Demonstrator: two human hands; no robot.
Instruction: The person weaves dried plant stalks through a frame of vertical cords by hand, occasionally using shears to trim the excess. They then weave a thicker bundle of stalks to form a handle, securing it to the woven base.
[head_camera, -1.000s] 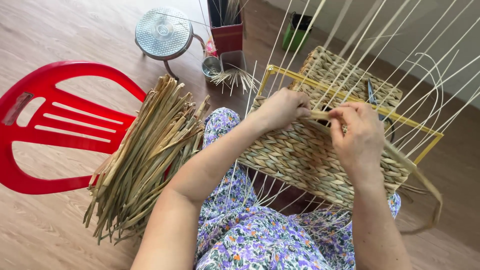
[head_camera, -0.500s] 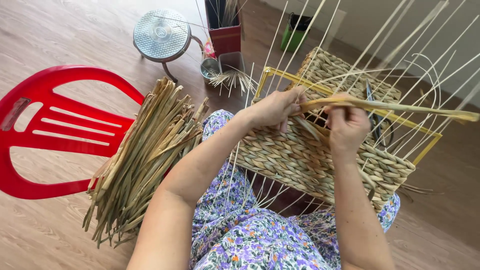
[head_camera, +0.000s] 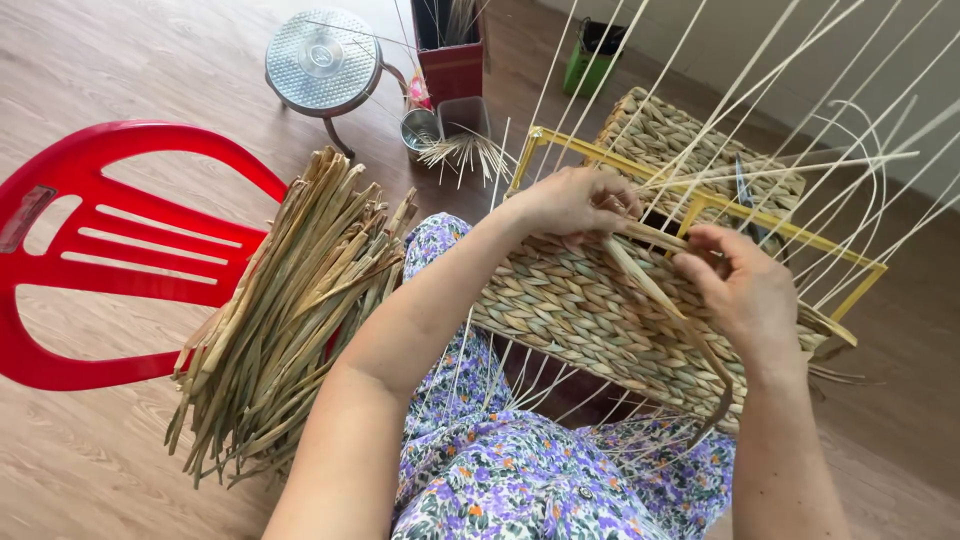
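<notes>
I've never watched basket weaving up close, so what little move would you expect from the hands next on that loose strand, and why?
Probably the right hand pulls the loose strand snug against the woven wall. The strand hangs slack, trailing down over the finished rows, while the left hand presses at the basket's top edge where the white upright stakes rise. Slack there would likely leave a gap.

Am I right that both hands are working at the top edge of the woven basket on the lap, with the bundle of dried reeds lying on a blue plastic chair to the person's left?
Nearly: in the head view the chair is red, not blue. The bundle of dried reeds does lie on it, and the left hand and right hand work at the woven basket.
</notes>
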